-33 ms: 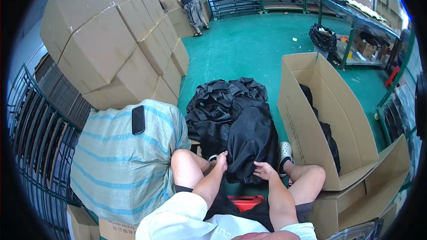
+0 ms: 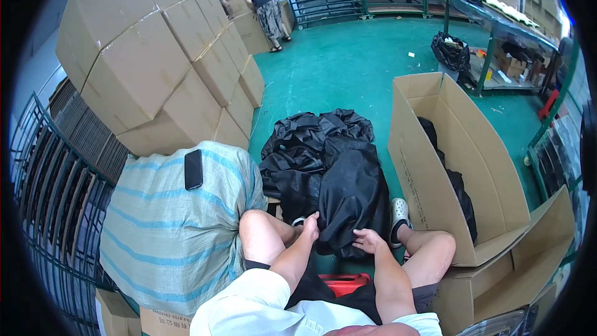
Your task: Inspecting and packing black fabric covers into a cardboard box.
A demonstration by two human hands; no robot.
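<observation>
A large heap of black, slightly shiny fabric [image 2: 354, 193] lies on the floor between my legs, with a smooth bulging part nearest me and crumpled folds behind. My left hand [image 2: 310, 226] is closed on the near left edge of this fabric, thumb uppermost. At the near right edge, my right hand [image 2: 369, 241] has its fingers bent onto the cloth, pinching it; some fingertips are hidden in the folds. The two hands are a short way apart, with black cloth between them.
Left stands a striped woven sack [image 2: 171, 230] with a phone [image 2: 193, 169] on top; stacked cartons [image 2: 140, 65] rise behind it. At right, an open carton [image 2: 429, 193] holds black material [image 2: 459, 196]. A red plastic piece [image 2: 342, 284] lies below my hands. Two people [image 2: 258, 3] bend over cartons far back.
My right hand has shifted very slightly left along the fabric. Otherwise almost nothing differs.
</observation>
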